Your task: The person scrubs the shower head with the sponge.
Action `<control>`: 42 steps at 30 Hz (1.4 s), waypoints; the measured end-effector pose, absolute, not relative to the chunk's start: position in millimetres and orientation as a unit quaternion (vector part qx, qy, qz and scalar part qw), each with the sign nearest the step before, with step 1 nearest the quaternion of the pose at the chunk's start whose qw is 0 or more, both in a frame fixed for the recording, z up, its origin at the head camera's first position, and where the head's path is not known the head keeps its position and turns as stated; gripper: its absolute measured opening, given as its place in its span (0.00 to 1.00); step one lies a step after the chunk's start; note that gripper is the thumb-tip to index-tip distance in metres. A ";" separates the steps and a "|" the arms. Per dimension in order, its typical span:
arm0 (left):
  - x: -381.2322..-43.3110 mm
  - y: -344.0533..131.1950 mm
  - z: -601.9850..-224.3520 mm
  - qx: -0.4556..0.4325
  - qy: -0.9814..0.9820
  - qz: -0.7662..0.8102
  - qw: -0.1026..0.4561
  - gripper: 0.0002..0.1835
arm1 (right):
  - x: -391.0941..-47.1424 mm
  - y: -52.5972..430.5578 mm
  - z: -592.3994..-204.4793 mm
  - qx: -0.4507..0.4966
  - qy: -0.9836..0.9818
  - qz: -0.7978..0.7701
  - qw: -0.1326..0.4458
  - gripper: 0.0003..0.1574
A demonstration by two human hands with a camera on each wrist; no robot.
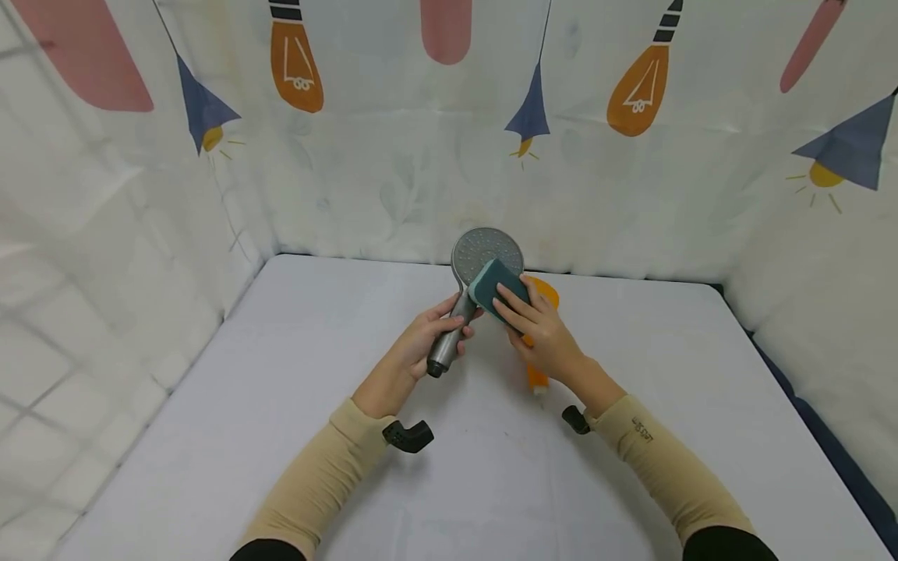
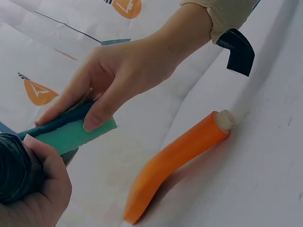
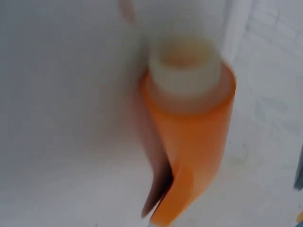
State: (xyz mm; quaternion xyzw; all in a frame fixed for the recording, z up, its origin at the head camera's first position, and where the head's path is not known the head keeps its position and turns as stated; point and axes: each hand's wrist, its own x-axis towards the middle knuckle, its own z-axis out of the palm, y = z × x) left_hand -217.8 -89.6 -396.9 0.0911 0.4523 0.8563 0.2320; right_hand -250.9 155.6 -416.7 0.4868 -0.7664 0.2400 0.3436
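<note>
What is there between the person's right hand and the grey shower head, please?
A teal sponge lies there: in the head view, the right hand grips it, and it partly covers the shower head.

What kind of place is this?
Maybe a small curtained-off work booth: a white table with wrinkled pale sheets around three sides, printed with blue lamps and orange light bulbs.

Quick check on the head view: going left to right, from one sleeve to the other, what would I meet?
Left sleeve → left hand → grey shower head → green sponge → right hand → right sleeve.
</note>
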 end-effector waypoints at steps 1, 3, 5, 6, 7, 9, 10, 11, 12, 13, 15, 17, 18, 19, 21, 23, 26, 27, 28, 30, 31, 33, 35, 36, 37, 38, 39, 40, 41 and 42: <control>-217.9 -90.1 -396.6 0.091 0.451 0.857 0.231 0.33 | -252.5 156.4 -416.4 0.488 -0.765 0.234 0.348 0.39; -217.9 -91.1 -396.4 0.092 0.452 0.857 0.231 0.33 | -256.6 160.3 -415.4 0.481 -0.769 0.223 0.358 0.40; -217.9 -92.3 -396.7 0.091 0.455 0.856 0.230 0.33 | -260.7 165.9 -414.3 0.468 -0.777 0.215 0.363 0.39; -217.9 -92.9 -396.8 0.089 0.456 0.855 0.229 0.33 | -262.5 168.7 -413.9 0.459 -0.781 0.216 0.365 0.39; -217.9 -93.5 -396.9 0.086 0.455 0.856 0.228 0.33 | -263.8 171.3 -413.6 0.449 -0.786 0.216 0.365 0.39; -217.6 -94.5 -396.5 0.085 0.454 0.857 0.226 0.33 | -265.1 175.2 -413.5 0.432 -0.795 0.221 0.364 0.38; -217.4 -94.9 -396.3 0.085 0.455 0.857 0.227 0.32 | -265.2 176.2 -413.7 0.426 -0.798 0.222 0.364 0.38; -217.4 -95.1 -395.9 0.086 0.452 0.858 0.228 0.32 | -264.9 176.4 -413.8 0.425 -0.798 0.224 0.365 0.38; -217.5 -95.3 -395.4 0.086 0.449 0.859 0.229 0.32 | -264.1 175.7 -413.9 0.429 -0.795 0.222 0.366 0.39; -217.4 -95.4 -394.9 0.087 0.448 0.860 0.230 0.32 | -262.9 174.3 -414.1 0.439 -0.791 0.220 0.364 0.39; -218.0 -95.6 -394.3 0.088 0.441 0.862 0.233 0.32 | -260.1 169.4 -414.1 0.469 -0.778 0.208 0.363 0.39; -218.6 -95.8 -393.4 0.090 0.434 0.865 0.236 0.32 | -259.1 165.1 -413.1 0.498 -0.762 0.194 0.366 0.39; -218.7 -95.8 -392.8 0.092 0.435 0.864 0.236 0.32 | -259.0 164.5 -412.3 0.509 -0.758 0.184 0.365 0.38; -218.8 -96.0 -392.5 0.094 0.434 0.864 0.236 0.32 | -259.6 165.3 -412.0 0.516 -0.755 0.175 0.366 0.38; -218.9 -96.4 -392.0 0.092 0.434 0.864 0.238 0.32 | -262.7 170.7 -412.2 0.518 -0.754 0.157 0.373 0.37; -218.6 -96.9 -392.1 0.087 0.436 0.863 0.239 0.32 | -266.2 179.4 -412.9 0.514 -0.759 0.143 0.374 0.37; -217.9 -98.2 -391.9 0.078 0.425 0.867 0.247 0.31 | -270.3 188.7 -416.0 0.509 -0.759 0.141 0.382 0.32; -217.6 -98.5 -391.8 0.077 0.420 0.869 0.249 0.31 | -271.0 189.9 -416.9 0.510 -0.756 0.143 0.386 0.27; -217.6 -98.5 -391.6 0.077 0.415 0.871 0.253 0.30 | -271.4 190.5 -417.3 0.513 -0.751 0.145 0.389 0.23; -218.2 -98.2 -391.4 0.082 0.404 0.873 0.260 0.30 | -271.7 189.6 -417.9 0.527 -0.740 0.144 0.392 0.18; -218.5 -97.9 -391.3 0.084 0.401 0.873 0.263 0.30 | -271.4 188.5 -417.5 0.537 -0.734 0.142 0.391 0.18; -219.2 -97.2 -391.2 0.090 0.394 0.874 0.269 0.30 | -271.2 187.6 -417.1 0.551 -0.727 0.133 0.387 0.21; -219.6 -96.6 -391.2 0.091 0.393 0.873 0.273 0.30 | -271.6 189.6 -416.4 0.558 -0.725 0.122 0.384 0.22; -219.8 -96.5 -391.3 0.092 0.393 0.873 0.274 0.30 | -272.1 192.0 -415.9 0.557 -0.728 0.118 0.382 0.22; -219.7 -96.4 -391.3 0.090 0.394 0.873 0.273 0.30 | -272.6 195.3 -415.7 0.554 -0.731 0.116 0.381 0.20; -219.4 -96.4 -391.3 0.086 0.396 0.873 0.273 0.30 | -273.5 199.3 -416.1 0.548 -0.736 0.115 0.380 0.18; -218.9 -96.5 -391.4 0.080 0.396 0.873 0.273 0.30 | -274.5 203.4 -416.4 0.543 -0.740 0.116 0.380 0.17; -218.6 -96.5 -391.6 0.076 0.396 0.873 0.273 0.30 | -275.4 207.6 -416.9 0.535 -0.745 0.117 0.381 0.18; -218.3 -96.6 -391.8 0.072 0.395 0.874 0.274 0.29 | -276.1 211.5 -417.5 0.524 -0.750 0.120 0.384 0.22; -217.8 -96.6 -391.9 0.068 0.393 0.875 0.275 0.29 | -276.8 215.1 -418.1 0.513 -0.757 0.125 0.386 0.27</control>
